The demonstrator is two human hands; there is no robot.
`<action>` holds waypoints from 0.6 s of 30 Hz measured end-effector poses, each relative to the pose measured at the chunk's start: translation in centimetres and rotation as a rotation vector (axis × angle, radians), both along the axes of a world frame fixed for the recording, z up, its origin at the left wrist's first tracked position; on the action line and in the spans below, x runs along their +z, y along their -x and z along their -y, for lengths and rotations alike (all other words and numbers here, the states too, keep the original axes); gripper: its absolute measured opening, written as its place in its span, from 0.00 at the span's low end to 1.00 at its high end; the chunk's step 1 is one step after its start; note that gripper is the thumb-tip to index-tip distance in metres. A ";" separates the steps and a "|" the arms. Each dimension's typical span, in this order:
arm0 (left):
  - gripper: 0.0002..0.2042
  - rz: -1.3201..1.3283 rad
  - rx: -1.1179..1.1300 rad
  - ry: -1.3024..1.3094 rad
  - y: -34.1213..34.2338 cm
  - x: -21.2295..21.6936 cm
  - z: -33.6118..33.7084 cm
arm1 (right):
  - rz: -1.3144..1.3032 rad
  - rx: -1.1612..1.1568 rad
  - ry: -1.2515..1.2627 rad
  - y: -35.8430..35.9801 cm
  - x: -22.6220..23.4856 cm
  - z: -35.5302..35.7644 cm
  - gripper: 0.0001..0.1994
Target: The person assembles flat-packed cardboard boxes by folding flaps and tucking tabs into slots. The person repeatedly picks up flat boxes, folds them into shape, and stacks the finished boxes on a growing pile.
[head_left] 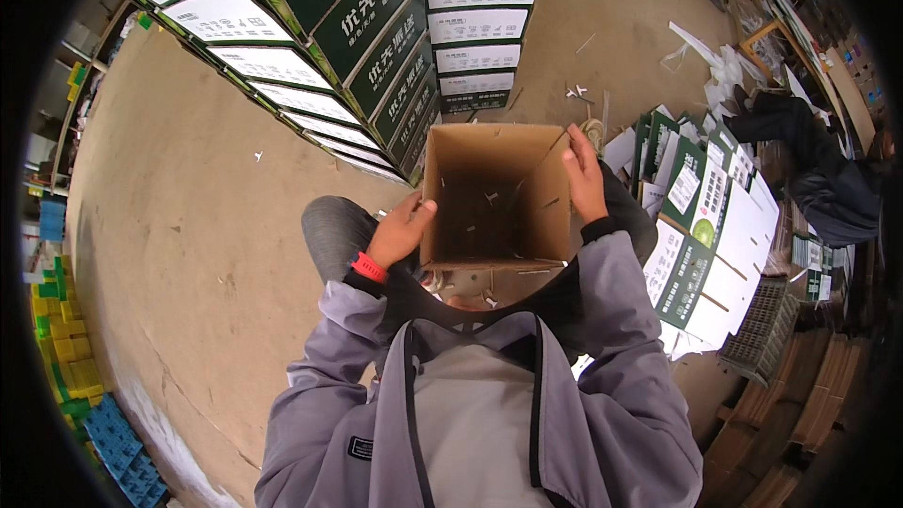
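Observation:
Between my knees stands an open-topped cardboard box [548,202], brown inside, with a few small scraps showing on its dark bottom. My left hand [400,230], with a red band at the wrist, is closed on the box's left wall, the thumb near the rim. The upper right edge is gripped by my right hand [585,179], its fingers along the right wall. The outer faces of the box are mostly hidden from above.
Tall stacks of green and white cartons [367,28] rise just ahead. Flattened green and white cartons [710,226] lie at my right, beside a grey crate [764,329]. Yellow crates [71,348] and blue crates [122,447] line the far left. A person in dark clothes [795,136] is at the right.

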State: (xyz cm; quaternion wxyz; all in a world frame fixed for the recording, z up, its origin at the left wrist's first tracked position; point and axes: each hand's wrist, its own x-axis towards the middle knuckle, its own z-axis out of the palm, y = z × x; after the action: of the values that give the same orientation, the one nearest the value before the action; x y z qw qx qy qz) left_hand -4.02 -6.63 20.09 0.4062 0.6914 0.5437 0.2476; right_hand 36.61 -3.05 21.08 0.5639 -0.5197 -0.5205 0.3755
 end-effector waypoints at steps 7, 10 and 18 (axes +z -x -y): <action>0.31 -0.146 -0.017 -0.535 -1.7 7.3 -2.5 | 1.090 0.063 -0.263 1.1 8.9 3.0 0.32; 0.30 -0.125 -0.083 -0.586 -3.9 8.4 -3.9 | 1.128 0.070 -0.277 4.1 9.6 -0.7 0.37; 0.20 0.032 -0.011 -0.494 -8.2 4.9 -4.1 | 1.075 -0.166 0.022 9.0 5.4 -7.6 0.41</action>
State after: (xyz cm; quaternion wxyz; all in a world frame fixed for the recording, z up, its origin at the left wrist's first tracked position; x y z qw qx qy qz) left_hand 4.13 -2.55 24.99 0.2349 0.7685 0.4565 0.3818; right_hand 27.59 4.52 26.51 0.2405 -0.6838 -0.6887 0.0166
